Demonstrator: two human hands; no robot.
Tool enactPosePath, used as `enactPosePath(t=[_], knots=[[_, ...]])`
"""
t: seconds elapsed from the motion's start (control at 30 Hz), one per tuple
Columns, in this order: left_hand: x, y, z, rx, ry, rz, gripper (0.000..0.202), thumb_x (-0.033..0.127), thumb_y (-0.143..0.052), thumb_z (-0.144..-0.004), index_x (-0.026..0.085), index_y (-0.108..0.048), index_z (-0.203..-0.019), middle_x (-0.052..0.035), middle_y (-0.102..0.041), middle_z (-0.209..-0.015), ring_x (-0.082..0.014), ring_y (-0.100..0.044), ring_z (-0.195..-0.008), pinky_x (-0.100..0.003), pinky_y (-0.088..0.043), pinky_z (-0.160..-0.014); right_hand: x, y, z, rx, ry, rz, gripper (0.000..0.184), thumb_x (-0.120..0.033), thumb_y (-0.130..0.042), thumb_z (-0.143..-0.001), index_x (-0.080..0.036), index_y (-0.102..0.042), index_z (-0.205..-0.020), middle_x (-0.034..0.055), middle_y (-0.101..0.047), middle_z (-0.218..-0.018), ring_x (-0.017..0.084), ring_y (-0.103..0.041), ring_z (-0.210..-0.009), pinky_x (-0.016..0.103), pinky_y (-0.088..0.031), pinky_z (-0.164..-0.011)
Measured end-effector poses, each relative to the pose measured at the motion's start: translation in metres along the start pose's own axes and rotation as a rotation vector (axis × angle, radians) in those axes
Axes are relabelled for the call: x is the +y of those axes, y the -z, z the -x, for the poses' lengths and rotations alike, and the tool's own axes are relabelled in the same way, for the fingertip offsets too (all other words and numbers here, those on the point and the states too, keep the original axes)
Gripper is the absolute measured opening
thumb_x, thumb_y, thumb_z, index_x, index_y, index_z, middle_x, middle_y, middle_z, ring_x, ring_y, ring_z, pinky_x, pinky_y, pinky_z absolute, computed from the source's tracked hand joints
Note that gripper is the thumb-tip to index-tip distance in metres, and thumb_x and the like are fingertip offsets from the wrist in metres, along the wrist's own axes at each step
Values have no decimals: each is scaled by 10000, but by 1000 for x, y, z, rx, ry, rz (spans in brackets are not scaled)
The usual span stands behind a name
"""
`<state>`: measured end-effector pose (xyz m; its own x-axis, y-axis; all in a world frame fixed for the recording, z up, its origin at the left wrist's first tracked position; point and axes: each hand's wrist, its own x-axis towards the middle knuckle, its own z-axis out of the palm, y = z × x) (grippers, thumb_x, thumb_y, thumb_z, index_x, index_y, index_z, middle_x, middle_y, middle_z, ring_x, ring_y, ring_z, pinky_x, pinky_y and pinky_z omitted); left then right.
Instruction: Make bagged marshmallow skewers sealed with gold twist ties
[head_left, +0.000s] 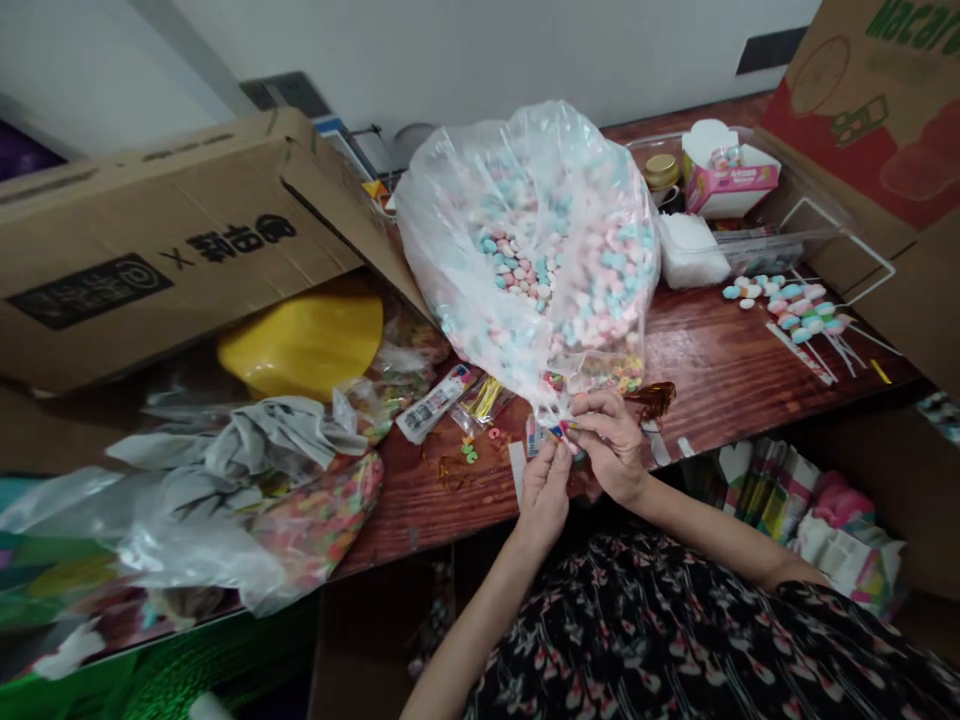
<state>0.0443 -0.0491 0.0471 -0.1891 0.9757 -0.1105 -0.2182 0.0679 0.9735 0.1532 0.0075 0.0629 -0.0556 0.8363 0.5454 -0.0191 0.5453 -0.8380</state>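
In front of the big clear plastic bag of pink, white and blue candies, both of my hands meet at the table's front edge. My left hand is closed, thumb and fingertips pinching a small blue-and-pink printed piece whose kind is too small to make out. From the other side, my right hand pinches the same piece with curled fingers. The bag's gathered end lies right by the fingertips. Left of my hands are a printed packet, gold twist ties in a sleeve and loose ring-shaped pieces.
Candy sticks lie at the right, below a clear plastic bin holding a pink box. A cardboard box leans over a yellow item at left. Bags of colourful pieces crowd the left front. Cartons stand below the table.
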Motion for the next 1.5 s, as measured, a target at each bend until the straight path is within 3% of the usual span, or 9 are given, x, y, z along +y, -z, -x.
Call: enactPosePath(t=[0.33,0.5,0.63,0.8,0.9,1.03,1.2,1.33,1.5], knots=[[18,-1,-32,-186,308,57,318,422,-731,-751,140,-593,-705,25,-559,-643,-81,-493,-565,-201,-406,-557,23,25,-23,-205,-349,-214,166,-317,-621,-852,-193,-673,-755,24,-641,-838,148,-601,-759,293,-492,-704],[26,-11,-39,-290,496,142,311,404,-675,-754,159,-518,-644,15,-573,-586,-96,-500,-405,-222,-413,-411,27,59,-36,-377,316,362,301,-255,-571,-884,-333,-661,-1160,17,-563,-1361,256,-455,-1266,471,-329,-1058],[28,-1,-41,-532,654,124,276,344,-689,-762,142,-542,-643,27,-518,-512,-78,-442,-351,-215,-404,-376,34,80,-39,-737,684,590,328,-265,-494,-935,-314,-594,-1244,-4,-627,-1303,250,-420,-1293,512,-223,-1057],[17,11,-40,-735,833,147,343,467,-662,-805,161,-527,-728,22,-530,-593,-43,-350,-344,-191,-314,-355,40,82,-28,-847,772,619,184,-268,-482,-928,-247,-644,-1012,25,-686,-919,206,-540,-1032,459,-279,-930],[17,13,-39,-782,599,-172,324,484,-570,-880,167,-577,-811,-7,-569,-688,-84,-460,-481,-217,-411,-470,36,77,-18,-890,617,686,121,-234,-504,-879,-201,-617,-849,30,-651,-809,202,-527,-909,443,-288,-865],[19,13,-32,-701,-136,-919,230,327,-466,-948,183,-644,-972,-73,-652,-863,-194,-605,-796,-313,-491,-741,28,68,-4,-904,162,785,82,-232,-560,-798,-169,-605,-771,58,-649,-757,199,-501,-815,362,-291,-732],[9,15,-21,-537,-696,-1410,207,219,-472,-933,171,-655,-1019,-87,-666,-853,-207,-617,-773,-303,-472,-691,24,57,11,-811,-109,721,182,-247,-529,-878,-175,-627,-742,40,-658,-739,167,-502,-750,316,-301,-668],[4,18,-24,-459,-618,-1258,209,202,-462,-933,166,-648,-844,-39,-624,-724,-156,-583,-670,-263,-440,-637,24,78,11,-547,-35,768,142,-233,-543,-901,-196,-672,-945,46,-698,-951,197,-516,-976,343,-314,-792],[13,24,-30,-251,-115,-700,228,297,-550,-886,166,-646,-726,-7,-601,-651,-119,-544,-614,-226,-439,-612,33,141,2,-273,-33,991,148,-200,-550,-909,-225,-696,-910,35,-700,-975,204,-482,-992,376,-275,-832]])
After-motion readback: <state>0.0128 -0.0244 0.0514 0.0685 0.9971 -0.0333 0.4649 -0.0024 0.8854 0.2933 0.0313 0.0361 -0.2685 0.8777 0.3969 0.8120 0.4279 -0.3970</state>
